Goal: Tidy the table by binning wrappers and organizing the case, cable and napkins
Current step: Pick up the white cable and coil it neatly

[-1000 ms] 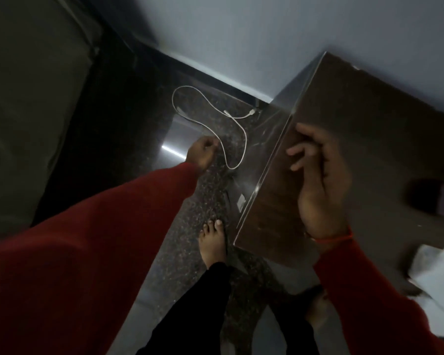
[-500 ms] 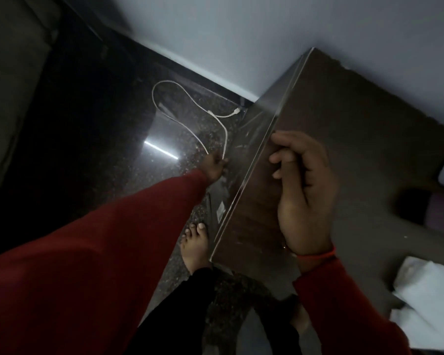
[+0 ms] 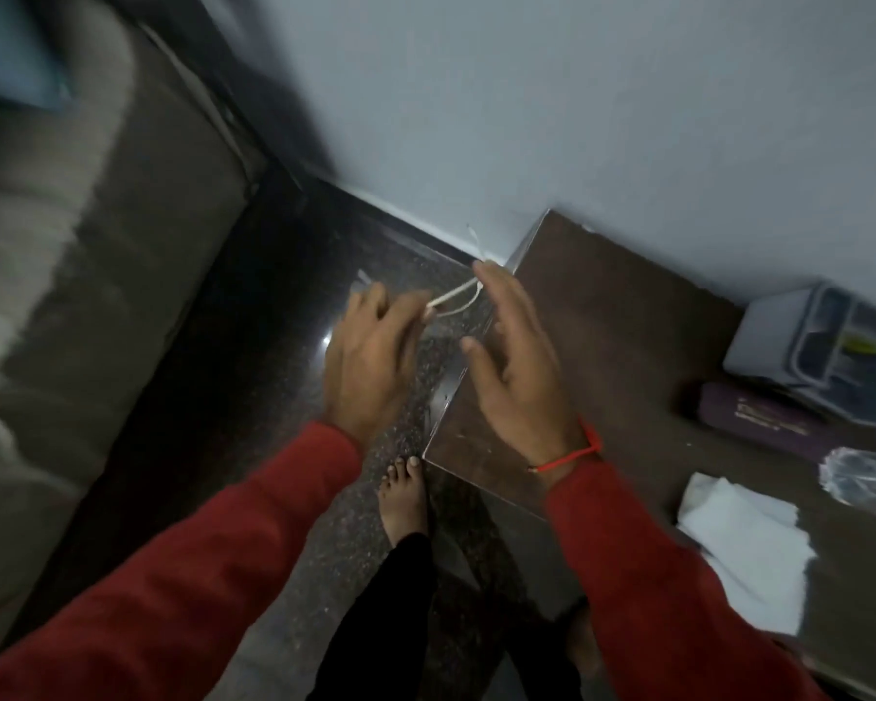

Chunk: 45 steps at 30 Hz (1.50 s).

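Head view: left hand (image 3: pixel 370 366) pinches the white cable (image 3: pixel 453 295); right hand (image 3: pixel 519 366) spread wide beside the counter (image 3: pixel 628 346).

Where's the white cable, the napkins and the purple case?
white cable (image 3: pixel 453 294), head view, the stretch between the two hands.
napkins (image 3: pixel 749 538), head view, middle of the white stack.
purple case (image 3: pixel 759 422), head view, its top face.

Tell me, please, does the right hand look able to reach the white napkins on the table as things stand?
Probably yes: the right hand hovers open over the table corner, and the napkins lie uncovered near its forearm, with bare tabletop between.
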Available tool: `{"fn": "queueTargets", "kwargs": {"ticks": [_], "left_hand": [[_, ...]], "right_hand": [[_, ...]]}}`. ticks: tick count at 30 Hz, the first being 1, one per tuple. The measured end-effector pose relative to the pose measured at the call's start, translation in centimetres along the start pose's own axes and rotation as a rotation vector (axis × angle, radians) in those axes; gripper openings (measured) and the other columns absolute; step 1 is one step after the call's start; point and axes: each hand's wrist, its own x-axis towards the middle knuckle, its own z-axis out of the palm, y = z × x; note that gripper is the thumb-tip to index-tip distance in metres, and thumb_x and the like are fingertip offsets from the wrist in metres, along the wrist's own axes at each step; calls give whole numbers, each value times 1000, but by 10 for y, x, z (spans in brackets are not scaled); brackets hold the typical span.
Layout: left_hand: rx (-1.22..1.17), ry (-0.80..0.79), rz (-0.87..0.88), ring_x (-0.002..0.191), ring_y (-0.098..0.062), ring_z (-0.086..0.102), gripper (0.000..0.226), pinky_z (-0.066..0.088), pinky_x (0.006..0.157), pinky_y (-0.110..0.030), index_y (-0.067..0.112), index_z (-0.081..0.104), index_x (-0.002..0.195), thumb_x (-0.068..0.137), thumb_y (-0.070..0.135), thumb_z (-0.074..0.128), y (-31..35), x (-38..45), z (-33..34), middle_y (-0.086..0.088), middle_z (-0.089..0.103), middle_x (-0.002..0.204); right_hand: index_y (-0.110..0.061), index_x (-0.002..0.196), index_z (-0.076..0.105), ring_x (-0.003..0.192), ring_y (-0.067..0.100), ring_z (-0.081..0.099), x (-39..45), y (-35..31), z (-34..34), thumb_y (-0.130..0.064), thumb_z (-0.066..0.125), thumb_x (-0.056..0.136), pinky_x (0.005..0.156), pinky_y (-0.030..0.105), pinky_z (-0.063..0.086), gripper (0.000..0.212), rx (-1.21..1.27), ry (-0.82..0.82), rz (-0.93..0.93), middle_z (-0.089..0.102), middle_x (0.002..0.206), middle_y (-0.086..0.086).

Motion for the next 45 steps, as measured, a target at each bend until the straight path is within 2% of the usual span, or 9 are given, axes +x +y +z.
{"fn": "queueTargets", "kwargs": {"ticks": [9, 16, 20, 24, 28, 32, 35, 39, 45], "left_hand": [[-289, -39, -47, 83, -17, 68, 22, 55, 74, -46, 30, 63, 118, 104, 41, 50, 136, -34, -120, 1, 71, 93], [-260, -205, -1, 62, 6, 55, 23, 36, 60, -13, 23, 75, 93, 104, 28, 55, 182, -89, -129, 30, 60, 69], [-287, -144, 53, 77, 5, 66, 19, 45, 69, -9, 21, 79, 100, 100, 30, 62, 237, -121, -136, 18, 74, 91], [-231, -321, 132, 79, 3, 68, 25, 54, 68, -22, 31, 78, 103, 99, 43, 56, 292, -128, -131, 17, 75, 89], [-217, -402, 182, 62, 9, 60, 24, 43, 58, -14, 32, 74, 98, 98, 46, 55, 335, -142, -122, 25, 64, 68], [-265, -371, 58, 53, -4, 59, 32, 44, 51, -22, 28, 68, 81, 100, 48, 52, 346, -174, -119, 12, 60, 59], [-287, -433, -100, 48, -2, 54, 35, 38, 50, -14, 26, 62, 76, 102, 43, 47, 346, -199, -117, 15, 56, 55], [26, -661, -81, 67, -7, 62, 40, 48, 63, -34, 32, 55, 83, 99, 59, 31, 347, -208, -99, 11, 61, 68], [-9, -726, 29, 70, -6, 63, 38, 50, 69, -36, 29, 56, 75, 100, 53, 39, 345, -185, -86, 9, 65, 71]], "right_hand": [[-19, 100, 73, 95, 21, 63, -40, -84, -94, -18, 56, 99, 90, 28, 42, 17, -144, 242, -162, 72, 100, -3], [-12, 96, 72, 45, 9, 51, -82, -51, -187, -17, 51, 102, 49, 34, 55, 23, 541, 709, 385, 46, 52, -9], [-20, 136, 56, 92, -8, 61, -129, -32, -226, -8, 63, 91, 76, 20, 58, 47, 117, 408, 255, 60, 115, -1], [-39, 146, 40, 141, 26, 34, -180, -37, -234, -51, 58, 91, 113, 43, 36, 59, -335, -80, -280, 29, 156, 7], [-33, 110, 62, 111, 19, 59, -215, -35, -237, -59, 35, 99, 96, 30, 45, 39, -177, -17, -305, 63, 125, 7], [-24, 81, 60, 67, -1, 59, -227, -20, -270, -34, 49, 104, 69, 17, 44, 28, 194, 308, 106, 63, 70, -12], [-10, 104, 57, 82, -10, 59, -236, -12, -293, -20, 66, 95, 77, 10, 46, 16, 168, 285, 110, 62, 89, -22], [-24, 150, 39, 136, 18, 45, -251, -7, -285, -28, 75, 85, 107, 40, 46, 74, -276, -63, -258, 38, 150, 1], [-29, 104, 68, 95, 24, 63, -273, -4, -249, -37, 48, 103, 86, 42, 49, 22, -293, -86, -296, 68, 108, -10]]}}
